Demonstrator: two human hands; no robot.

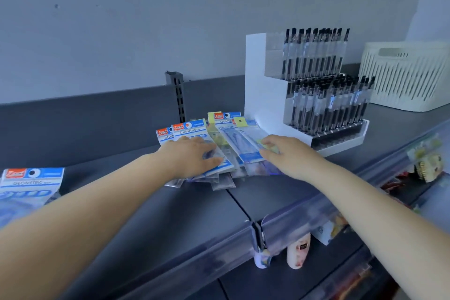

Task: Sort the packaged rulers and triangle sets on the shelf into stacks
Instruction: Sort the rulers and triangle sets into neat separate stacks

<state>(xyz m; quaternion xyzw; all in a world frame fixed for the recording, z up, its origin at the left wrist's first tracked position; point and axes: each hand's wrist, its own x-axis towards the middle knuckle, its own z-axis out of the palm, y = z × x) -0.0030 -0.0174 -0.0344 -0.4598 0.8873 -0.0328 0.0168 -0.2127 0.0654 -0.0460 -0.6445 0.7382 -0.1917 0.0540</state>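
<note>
Our left hand [192, 156], fingers flat, presses the fanned pile of geometric packs [219, 143]; our right hand [287, 156] pinches a yellow-topped pack [250, 134] at the pile's right edge. Grey shelf [151, 214]: one pack [29, 185] lies far left; pen display [314, 95] and cream basket [409, 75] stand right; grey wall [146, 19] behind.

Dark grey shelf [151, 214] beneath a pale grey-blue wall [121, 19]. At its middle, packets [192, 129] with blue-and-white headers and red-orange logo patches; a few beside them carry yellow header cards [240, 121]. Right of the packets, a white pen stand [263, 85] holds clear pens with black caps [316, 56]. Right of the stand, a cream slatted basket [404, 75].
</note>
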